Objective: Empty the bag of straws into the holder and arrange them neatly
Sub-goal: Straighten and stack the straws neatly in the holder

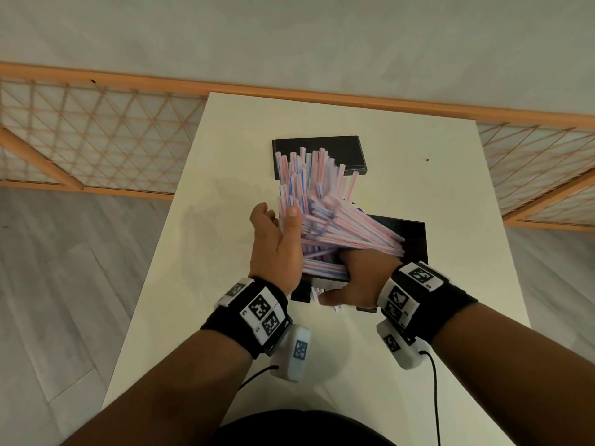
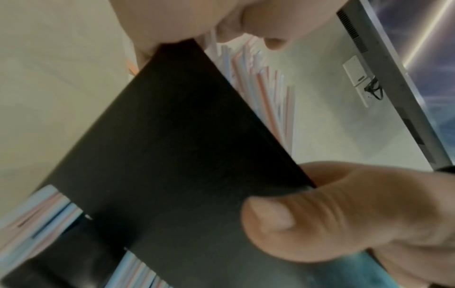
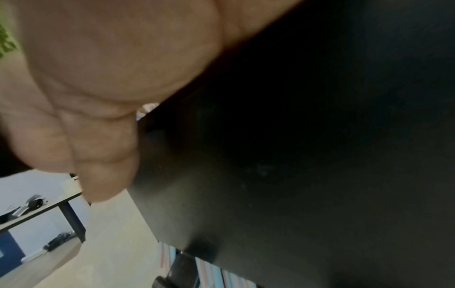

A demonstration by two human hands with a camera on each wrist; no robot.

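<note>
A black box-shaped holder sits mid-table, full of pink-and-blue striped straws that fan upward and to the right in a loose heap. My left hand cups the heap's left side, thumb laid over the straws and fingers curled behind them. My right hand grips the holder's near wall, thumb outside and fingers hidden inside among the straws. The left wrist view shows the holder wall, the right thumb on it and straws behind. In the right wrist view, my palm lies against the dark holder.
A flat black lid lies behind the holder, partly covered by the straw tips. The white table is narrow, with its far edge close to a wooden lattice fence. Grey floor lies on either side.
</note>
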